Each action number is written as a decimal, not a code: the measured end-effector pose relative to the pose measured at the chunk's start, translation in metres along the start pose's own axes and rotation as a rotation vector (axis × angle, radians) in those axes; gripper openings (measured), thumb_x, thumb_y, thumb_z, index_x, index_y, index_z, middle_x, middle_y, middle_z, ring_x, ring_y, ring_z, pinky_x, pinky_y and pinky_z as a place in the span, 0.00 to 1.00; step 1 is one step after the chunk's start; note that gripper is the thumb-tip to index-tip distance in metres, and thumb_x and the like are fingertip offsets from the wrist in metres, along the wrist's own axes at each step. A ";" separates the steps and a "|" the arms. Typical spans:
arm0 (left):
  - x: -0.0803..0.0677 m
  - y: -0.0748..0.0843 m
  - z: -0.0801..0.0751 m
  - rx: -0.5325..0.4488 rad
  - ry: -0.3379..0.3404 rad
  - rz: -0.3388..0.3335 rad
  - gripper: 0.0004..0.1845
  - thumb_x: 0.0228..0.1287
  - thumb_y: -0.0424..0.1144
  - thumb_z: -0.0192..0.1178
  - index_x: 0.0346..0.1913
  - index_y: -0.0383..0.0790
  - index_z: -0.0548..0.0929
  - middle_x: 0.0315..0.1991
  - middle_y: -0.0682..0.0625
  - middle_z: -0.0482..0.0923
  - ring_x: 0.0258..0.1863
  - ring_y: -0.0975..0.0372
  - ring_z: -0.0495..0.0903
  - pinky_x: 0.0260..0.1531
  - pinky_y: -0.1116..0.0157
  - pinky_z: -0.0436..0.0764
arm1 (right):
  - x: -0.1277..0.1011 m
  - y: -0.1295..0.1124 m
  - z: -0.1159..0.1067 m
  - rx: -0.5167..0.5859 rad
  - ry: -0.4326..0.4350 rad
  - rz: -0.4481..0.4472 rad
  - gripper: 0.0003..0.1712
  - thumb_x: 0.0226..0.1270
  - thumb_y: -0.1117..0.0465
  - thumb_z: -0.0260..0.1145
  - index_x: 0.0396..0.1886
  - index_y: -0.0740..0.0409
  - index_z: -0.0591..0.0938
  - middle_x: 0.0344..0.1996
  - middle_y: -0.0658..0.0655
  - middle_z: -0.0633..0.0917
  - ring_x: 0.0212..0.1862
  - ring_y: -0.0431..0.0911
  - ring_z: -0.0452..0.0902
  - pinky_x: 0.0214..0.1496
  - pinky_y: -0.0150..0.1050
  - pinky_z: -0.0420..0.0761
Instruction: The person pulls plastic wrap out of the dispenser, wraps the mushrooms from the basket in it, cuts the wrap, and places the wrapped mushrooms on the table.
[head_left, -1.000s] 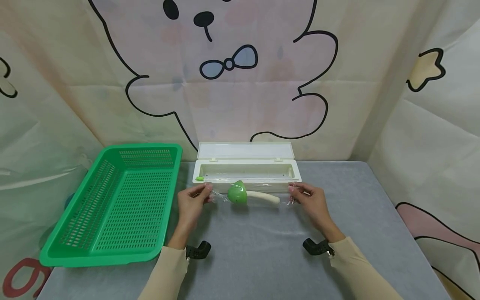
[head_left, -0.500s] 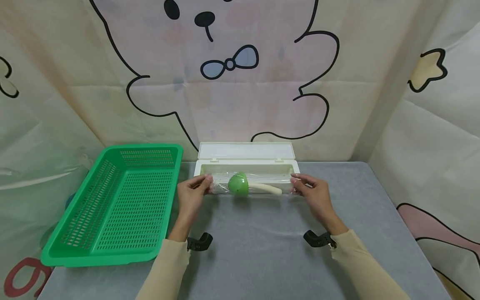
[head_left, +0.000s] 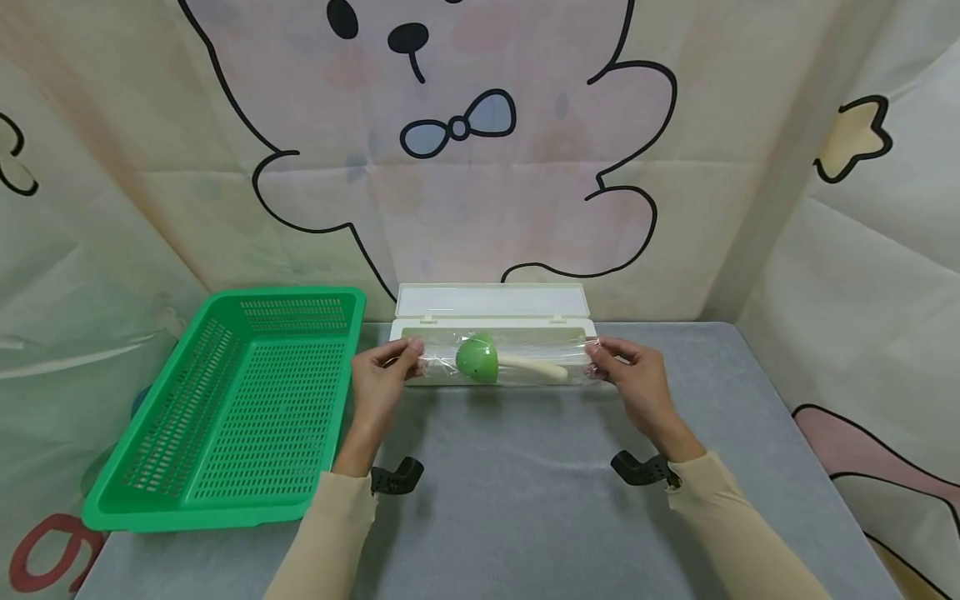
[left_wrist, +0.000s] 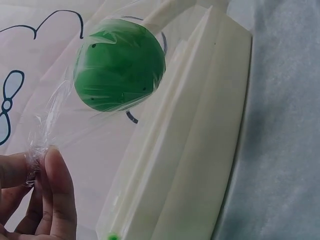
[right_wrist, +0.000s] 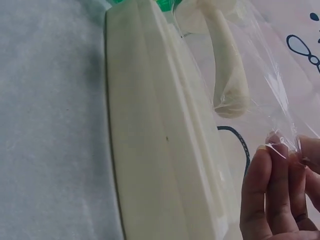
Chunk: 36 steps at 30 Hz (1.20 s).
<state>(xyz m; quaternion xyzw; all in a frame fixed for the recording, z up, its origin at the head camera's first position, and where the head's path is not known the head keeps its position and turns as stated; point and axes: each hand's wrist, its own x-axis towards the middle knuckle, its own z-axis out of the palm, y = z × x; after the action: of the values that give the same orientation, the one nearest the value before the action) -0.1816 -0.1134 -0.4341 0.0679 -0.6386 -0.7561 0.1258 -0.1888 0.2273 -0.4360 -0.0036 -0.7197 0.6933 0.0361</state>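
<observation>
A sheet of cling film (head_left: 525,347) is stretched between both hands above the white box. Against the film is a mushroom-shaped thing with a round green cap (head_left: 477,359) and a curved cream stem (head_left: 533,367). My left hand (head_left: 381,382) pinches the bunched film at the left end, thumb against fingers, as the left wrist view shows. At the other end, my right hand (head_left: 636,382) pinches the film's gathered corner. The long white film box (head_left: 491,322) stands at the back of the table with its lid (head_left: 491,299) raised. The film covers much of its front.
A green perforated basket (head_left: 258,408) stands on the left of the grey table (head_left: 517,508). A printed cloth (head_left: 525,208) hangs right behind the box. Black wrist cameras (head_left: 397,477) sit on both forearms.
Both hands have risen toward the box, carrying the film and the mushroom-shaped thing from before its front to over it. The right hand has shifted slightly right, and the film looks tauter.
</observation>
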 end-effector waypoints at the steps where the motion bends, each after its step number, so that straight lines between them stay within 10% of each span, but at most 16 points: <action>1: 0.000 0.001 0.000 -0.003 -0.002 0.001 0.12 0.65 0.28 0.69 0.46 0.20 0.85 0.33 0.45 0.85 0.26 0.64 0.85 0.32 0.66 0.87 | 0.000 -0.001 -0.001 0.005 -0.002 0.002 0.26 0.70 0.61 0.70 0.55 0.81 0.78 0.35 0.58 0.83 0.30 0.40 0.87 0.40 0.35 0.87; 36: -0.013 0.027 -0.004 0.016 -0.033 0.067 0.11 0.65 0.28 0.69 0.46 0.23 0.87 0.33 0.45 0.87 0.26 0.61 0.86 0.33 0.64 0.88 | -0.015 -0.035 -0.004 0.082 -0.036 0.048 0.29 0.70 0.63 0.71 0.59 0.84 0.75 0.43 0.57 0.85 0.33 0.39 0.83 0.38 0.31 0.85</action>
<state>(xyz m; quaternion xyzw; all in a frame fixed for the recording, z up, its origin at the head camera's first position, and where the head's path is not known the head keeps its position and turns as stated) -0.1656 -0.1176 -0.4088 0.0349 -0.6486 -0.7473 0.1402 -0.1721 0.2296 -0.4020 -0.0070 -0.6909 0.7229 0.0070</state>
